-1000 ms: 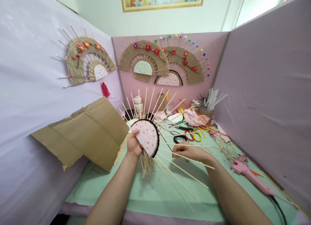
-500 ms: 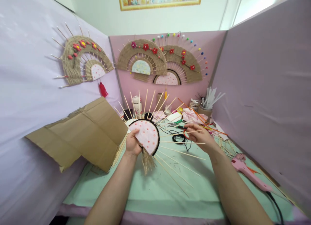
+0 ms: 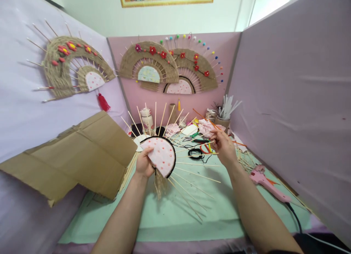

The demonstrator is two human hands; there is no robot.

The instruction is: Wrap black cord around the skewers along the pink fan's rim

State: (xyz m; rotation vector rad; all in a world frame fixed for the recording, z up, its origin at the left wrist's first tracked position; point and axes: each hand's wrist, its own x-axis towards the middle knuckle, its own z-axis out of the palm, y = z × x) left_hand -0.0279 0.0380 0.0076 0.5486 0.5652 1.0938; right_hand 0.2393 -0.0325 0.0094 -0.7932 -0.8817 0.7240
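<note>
While the left hand [image 3: 144,165] pinches the pink half-disc fan frame [image 3: 161,155] above the green mat [image 3: 175,213], the right hand [image 3: 224,146] closes around thin bamboo sticks [image 3: 197,154]; a careless tug could probably snap or unglue the splayed skewers.

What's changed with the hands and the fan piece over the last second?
The right hand lifted off the sticks low on the fan's right side and moved up and away, toward the clutter at the back of the table; whether it pinches anything is unclear. The left hand kept its grip on the pink half-circle fan frame, held upright as before. The cardboard and glue gun stayed put.
</note>
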